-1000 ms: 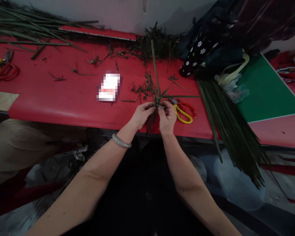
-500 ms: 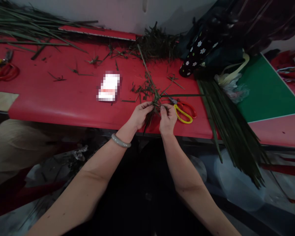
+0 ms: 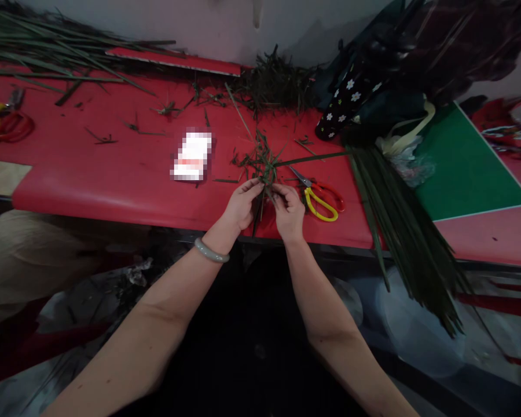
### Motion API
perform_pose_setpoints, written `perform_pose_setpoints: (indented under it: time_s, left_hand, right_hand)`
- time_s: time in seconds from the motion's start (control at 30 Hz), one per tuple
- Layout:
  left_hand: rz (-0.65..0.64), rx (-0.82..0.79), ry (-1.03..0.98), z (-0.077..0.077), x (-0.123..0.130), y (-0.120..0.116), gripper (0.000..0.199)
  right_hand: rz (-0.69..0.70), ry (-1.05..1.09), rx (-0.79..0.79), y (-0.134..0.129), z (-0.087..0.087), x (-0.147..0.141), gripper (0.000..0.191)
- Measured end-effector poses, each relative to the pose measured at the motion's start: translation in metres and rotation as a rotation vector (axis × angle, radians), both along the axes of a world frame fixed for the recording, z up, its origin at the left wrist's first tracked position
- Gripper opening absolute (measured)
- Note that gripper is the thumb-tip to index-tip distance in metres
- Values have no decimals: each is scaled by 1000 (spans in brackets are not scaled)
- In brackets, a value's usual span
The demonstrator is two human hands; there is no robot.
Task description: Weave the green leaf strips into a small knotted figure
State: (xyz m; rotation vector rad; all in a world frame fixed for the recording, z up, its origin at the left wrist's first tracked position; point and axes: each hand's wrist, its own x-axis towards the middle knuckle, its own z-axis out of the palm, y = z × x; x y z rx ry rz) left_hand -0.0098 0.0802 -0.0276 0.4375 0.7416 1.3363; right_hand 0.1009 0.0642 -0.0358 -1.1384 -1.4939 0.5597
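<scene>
A small woven piece of green leaf strips [image 3: 268, 172] is held between my two hands over the front edge of the red table, long loose strips sticking out of it. My left hand [image 3: 243, 207], with a grey bangle on the wrist, pinches its left side. On the right side, the fingers of my right hand [image 3: 290, 211] are closed on the strips. Fingertips and strips overlap, so the exact grip is partly hidden. Just right of my right hand lie scissors [image 3: 321, 200] with one yellow and one red handle. Cut leaf scraps [image 3: 245, 159] lie behind the piece.
A bundle of long green leaves [image 3: 408, 237] hangs over the table edge at right, near a green board [image 3: 473, 174]. A blurred-out phone-like object [image 3: 194, 155] lies left of centre. More scissors [image 3: 8, 121] are far left; leaf heaps [image 3: 282, 81] line the wall.
Both hands have shifted slightly left with the woven piece. My right hand has turned inward, its fingers closer to the left hand. The long strips have swung to a different angle.
</scene>
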Motion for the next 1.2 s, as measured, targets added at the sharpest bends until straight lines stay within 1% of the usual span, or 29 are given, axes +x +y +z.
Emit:
perform_pose_setpoints:
  time_s: [0.07, 0.13, 0.2, 0.27, 0.3, 0.4, 0.5, 0.67, 0.83, 0.9, 0.97, 1.03, 1.07, 1.13, 1.2]
  left_hand:
    - [20, -4, -14, 0, 0, 0, 9]
    - [18, 12, -22, 0, 0, 0, 10]
    - [-10, 46, -19, 1, 1, -1, 11]
    - [-44, 73, 3, 2, 2, -2, 12]
    - [-52, 74, 17, 2, 3, -3, 12]
    - [-64, 47, 42, 4, 4, -3, 10]
    - [-63, 37, 33, 4, 3, -3, 9]
    - [7, -6, 50, 4, 0, -1, 4]
    - [-36, 6, 33, 1, 0, 0, 7]
    - [-22, 28, 26, 1, 1, 0, 8]
    - [-4, 35, 27, 1, 2, 1, 8]
    - [-6, 22, 35, 1, 2, 2, 8]
    - [-13, 13, 38, 1, 2, 2, 8]
    - [-31, 6, 39, 1, 2, 2, 8]
    - [-35, 6, 38, 2, 1, 1, 7]
  right_hand:
    - [35, -58, 13, -1, 2, -1, 26]
    - [35, -83, 30, -2, 2, -1, 33]
    - [-7, -58, 34, -2, 1, -1, 28]
    - [-57, 7, 16, -2, -1, -2, 19]
    - [-75, 46, -1, -2, -2, -2, 18]
    - [-101, 136, -62, -1, -5, -2, 19]
    - [-118, 155, -74, -2, -5, -2, 18]
    - [-187, 212, -61, -2, -8, 0, 20]
    - [-176, 288, -81, 2, -15, -3, 25]
    - [-169, 352, -80, 3, -12, -4, 24]
    - [-150, 432, -72, 3, -1, -1, 24]
    - [-94, 468, -56, -3, 22, 5, 29]
    - [-36, 448, -39, -9, 37, 10, 33]
    - [25, 295, -22, -30, 68, 23, 43]
    - [18, 131, 4, -61, 94, 39, 46]
